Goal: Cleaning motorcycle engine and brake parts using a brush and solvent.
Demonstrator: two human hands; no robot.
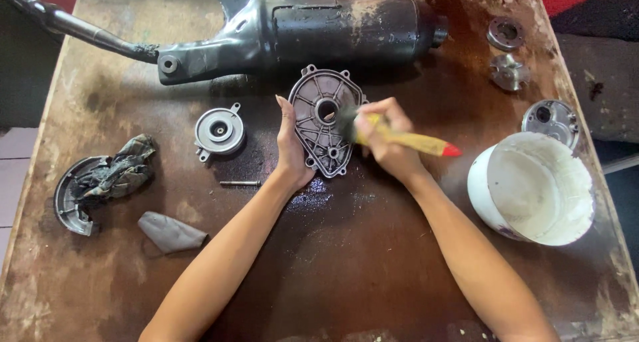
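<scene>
In the head view, the left hand is steadying a ribbed grey metal engine cover at mid-table, fingers straight and flat against its left edge. The right hand is gripping a yellow-handled, red-tipped brush, its bristles lying on the cover. A white plastic bucket is sitting to the right; a black exhaust muffler is lying behind.

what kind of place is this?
Likely a small engine or motorbike repair bench. A black exhaust muffler lies on an oil-stained wooden table, loose metal covers sit about, and the right hand brushes a ribbed engine cover steadied by the left hand.
</scene>
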